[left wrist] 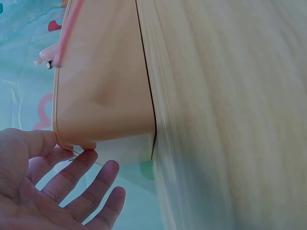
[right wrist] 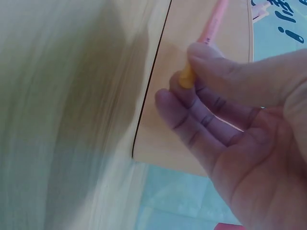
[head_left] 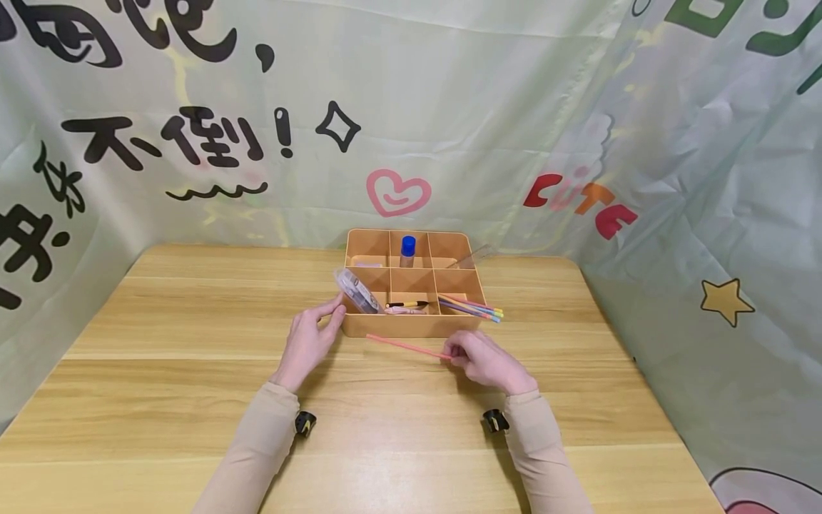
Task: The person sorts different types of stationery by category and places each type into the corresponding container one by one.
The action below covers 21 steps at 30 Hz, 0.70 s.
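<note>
An orange desk organizer (head_left: 411,326) with several compartments stands near the back of the table. My left hand (head_left: 310,343) holds its front left corner, thumb and forefinger at the rim (left wrist: 56,105) and the other fingers spread loosely. In front of the organizer, my right hand (head_left: 484,359) pinches a slim pink pencil (head_left: 404,345) near its yellow end (right wrist: 186,79). The pencil points left, along the organizer's front wall. Several colored pencils (head_left: 472,308) lean out of the front right compartment. A clear packet (head_left: 358,291) tilts in the front left one.
A blue-capped bottle (head_left: 407,250) stands in the back middle compartment. A clear ruler-like strip (head_left: 474,255) sticks out at the back right. A black and yellow pen (head_left: 407,305) lies in the front middle compartment. A printed cloth (head_left: 488,128) hangs behind the table (head_left: 193,343).
</note>
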Available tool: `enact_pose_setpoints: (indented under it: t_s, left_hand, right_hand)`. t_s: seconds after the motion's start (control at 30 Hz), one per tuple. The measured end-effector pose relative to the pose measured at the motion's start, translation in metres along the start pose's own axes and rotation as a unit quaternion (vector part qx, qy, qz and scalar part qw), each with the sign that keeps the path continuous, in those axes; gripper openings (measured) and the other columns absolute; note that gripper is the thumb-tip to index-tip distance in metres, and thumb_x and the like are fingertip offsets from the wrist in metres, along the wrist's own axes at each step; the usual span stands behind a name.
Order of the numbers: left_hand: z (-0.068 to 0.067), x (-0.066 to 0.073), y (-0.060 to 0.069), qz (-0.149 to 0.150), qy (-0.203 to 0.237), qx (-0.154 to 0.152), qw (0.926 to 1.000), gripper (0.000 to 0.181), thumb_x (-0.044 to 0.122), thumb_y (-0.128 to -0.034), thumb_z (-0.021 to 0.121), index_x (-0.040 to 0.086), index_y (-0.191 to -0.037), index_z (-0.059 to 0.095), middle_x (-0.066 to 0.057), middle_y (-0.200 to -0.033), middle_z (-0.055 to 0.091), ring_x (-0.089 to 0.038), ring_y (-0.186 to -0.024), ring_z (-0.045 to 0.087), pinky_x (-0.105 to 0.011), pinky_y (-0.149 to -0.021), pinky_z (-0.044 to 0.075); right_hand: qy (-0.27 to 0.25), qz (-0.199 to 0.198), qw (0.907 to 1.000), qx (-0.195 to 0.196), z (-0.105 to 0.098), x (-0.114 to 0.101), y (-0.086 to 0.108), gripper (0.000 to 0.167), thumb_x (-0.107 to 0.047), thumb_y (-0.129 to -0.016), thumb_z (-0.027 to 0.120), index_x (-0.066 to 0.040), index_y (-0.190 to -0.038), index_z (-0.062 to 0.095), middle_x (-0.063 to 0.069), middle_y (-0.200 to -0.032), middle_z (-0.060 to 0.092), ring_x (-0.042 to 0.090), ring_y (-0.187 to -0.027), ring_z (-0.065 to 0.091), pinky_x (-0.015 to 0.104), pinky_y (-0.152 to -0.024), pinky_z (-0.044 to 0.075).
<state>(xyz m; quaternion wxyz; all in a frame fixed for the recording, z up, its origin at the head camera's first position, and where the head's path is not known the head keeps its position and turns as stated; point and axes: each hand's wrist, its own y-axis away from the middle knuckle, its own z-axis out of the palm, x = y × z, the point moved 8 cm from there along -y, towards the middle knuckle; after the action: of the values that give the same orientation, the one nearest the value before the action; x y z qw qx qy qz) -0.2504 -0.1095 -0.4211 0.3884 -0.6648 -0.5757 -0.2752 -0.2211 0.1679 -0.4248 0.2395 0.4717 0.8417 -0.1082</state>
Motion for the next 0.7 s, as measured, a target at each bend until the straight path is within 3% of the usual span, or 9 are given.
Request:
enact_pose_setpoints:
  t_s: [0.27, 0.7]
  left_hand:
    - [0.0000, 0.0002, 0.0000, -0.002, 0.002, -0.002, 1.0000, 0.039, 0.027, -0.1039, 0.057, 0.008, -0.137, 0.061, -0.009, -0.143, 0.059, -0.037, -0.137, 0.052, -0.056, -0.118, 0.038]
    - [-0.0005, 0.0004, 0.0000, 0.001, 0.000, 0.001, 1.0000, 0.038, 0.027, -0.1037, 0.057, 0.008, -0.137, 0.061, -0.009, -0.142, 0.060, -0.036, -0.135, 0.054, -0.055, -0.117, 0.040]
  right_hand:
    - [0.003, -0.017, 0.9995, 0.027, -0.0057, -0.0021, 0.0008, 0.012, 0.008, -0.090, 0.063, -0.003, -0.095, 0.067, 0.000, -0.085, 0.064, 0.007, -0.074, 0.053, 0.018, -0.066, 0.053]
    - [-0.011, -0.023, 0.9990, 0.037, -0.0070, -0.0022, 0.0002, 0.010, 0.007, -0.091, 0.063, -0.001, -0.097, 0.065, 0.005, -0.087, 0.067, 0.007, -0.075, 0.055, 0.020, -0.066, 0.055]
